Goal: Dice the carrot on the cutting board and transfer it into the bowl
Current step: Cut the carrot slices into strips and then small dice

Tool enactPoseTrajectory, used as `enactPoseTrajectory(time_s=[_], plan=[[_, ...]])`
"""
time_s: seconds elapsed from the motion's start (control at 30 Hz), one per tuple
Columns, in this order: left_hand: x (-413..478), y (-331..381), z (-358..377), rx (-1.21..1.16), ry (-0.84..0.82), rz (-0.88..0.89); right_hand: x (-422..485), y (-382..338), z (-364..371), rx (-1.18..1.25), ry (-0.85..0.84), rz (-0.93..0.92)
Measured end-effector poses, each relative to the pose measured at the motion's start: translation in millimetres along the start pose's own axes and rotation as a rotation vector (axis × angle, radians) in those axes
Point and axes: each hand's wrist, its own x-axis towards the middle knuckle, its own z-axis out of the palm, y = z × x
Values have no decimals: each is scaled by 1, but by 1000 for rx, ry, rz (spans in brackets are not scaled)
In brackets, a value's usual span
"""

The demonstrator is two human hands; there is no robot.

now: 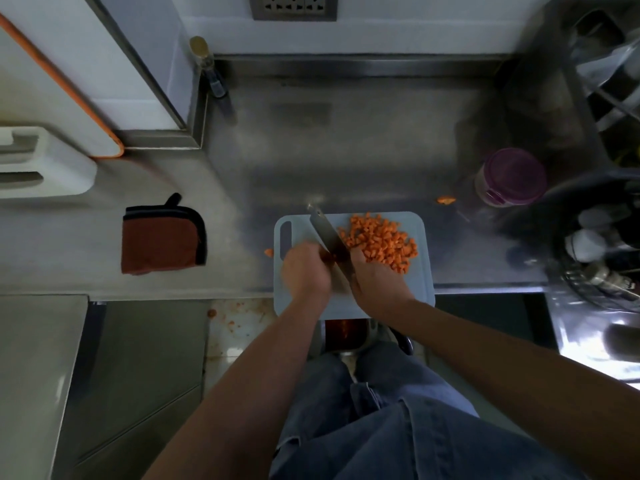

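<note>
Right hand (377, 275) grips the knife (329, 237), blade angled between the diced carrot (381, 242) heaped clear on the cutting board (423, 289) and the blurred left hand (304, 268), seemingly pinching a last carrot stub (330, 259).

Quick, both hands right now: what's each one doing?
Left hand: blurred beside the knife, grip cannot be told.
Right hand: closed, holding the knife's handle.
</note>
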Motion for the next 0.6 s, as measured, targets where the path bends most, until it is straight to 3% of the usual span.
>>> enactPoseTrajectory(time_s=[0.37,0.6], plan=[[-2,1,-6,-61,-9,-17,6,3,-8,61,48,-15],[-3,4,-8,-74,-6,-46,5,0,-11,51,-6,-34]])
